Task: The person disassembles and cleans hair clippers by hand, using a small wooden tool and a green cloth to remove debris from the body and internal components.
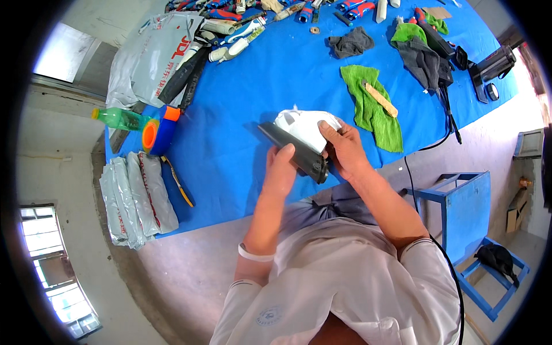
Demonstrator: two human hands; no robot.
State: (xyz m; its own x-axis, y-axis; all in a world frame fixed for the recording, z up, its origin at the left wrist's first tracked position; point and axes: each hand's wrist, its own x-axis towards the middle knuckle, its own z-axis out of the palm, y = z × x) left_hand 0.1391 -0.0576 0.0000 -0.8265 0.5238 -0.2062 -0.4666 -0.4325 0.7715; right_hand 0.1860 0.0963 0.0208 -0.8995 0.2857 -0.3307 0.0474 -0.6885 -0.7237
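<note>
looks like a small workshop in here: a broad, blue-sheeted worktable [230, 98], a heap of red-and-blue-handled tools [221, 15], a rough green cloth rag [375, 122], plain off-white walls [57, 178].

Left grip [280, 168] and right grip [347, 150]: two, both yours
Long black piece [302, 155]: one before you
Crumpled white sheet [306, 131]: you have one
Blue desk [230, 95]: one
Green cloths [359, 92]: one loose; you cannot count the overlapping ones farther off
Grey cloths [352, 43]: you can count two
Wooden stick [380, 99]: one
Green bottle [123, 119]: one
Blue-and-orange reel [165, 132]: one
Folded plastic packets [135, 201]: about four, by your count
Large plastic bag [152, 57]: one
Handled tools [242, 34]: many, too heaped for you to count
Wristband [257, 255]: one, yours
</note>
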